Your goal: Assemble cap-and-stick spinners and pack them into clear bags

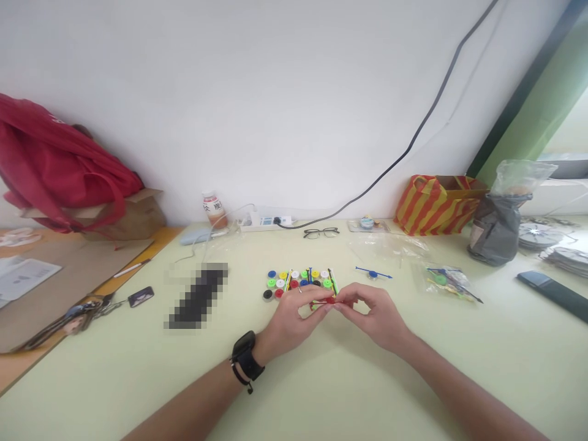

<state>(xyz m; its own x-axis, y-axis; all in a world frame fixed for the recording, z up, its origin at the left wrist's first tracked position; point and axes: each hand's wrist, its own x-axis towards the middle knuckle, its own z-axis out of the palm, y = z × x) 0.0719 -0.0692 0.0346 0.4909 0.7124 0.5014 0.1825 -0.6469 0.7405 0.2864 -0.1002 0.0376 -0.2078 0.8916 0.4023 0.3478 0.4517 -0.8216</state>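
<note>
My left hand [294, 315] and my right hand [379, 315] meet over the table, thumbs and fingertips pinched together on a small red plastic spinner piece [329, 301]. Fingers cover most of that piece. Just beyond my hands lie rows of small round discs [272, 283] in green, white, blue, yellow, red and black. Thin coloured arrow pointers [310, 274] rest across some of the discs. Further right, a blue arrow spinner on a round base [373, 274] sits by itself. A clear bag [448, 282] beside it holds more coloured arrows and a green disc.
Glasses [321, 233], a power strip [266, 224] and a bottle [214, 210] stand along the wall. On the left are a pixelated dark object [197, 297] and keys [92, 309]. A striped bag [438, 205], a grey bag [496, 229] and a dark phone-like slab [554, 294] lie right.
</note>
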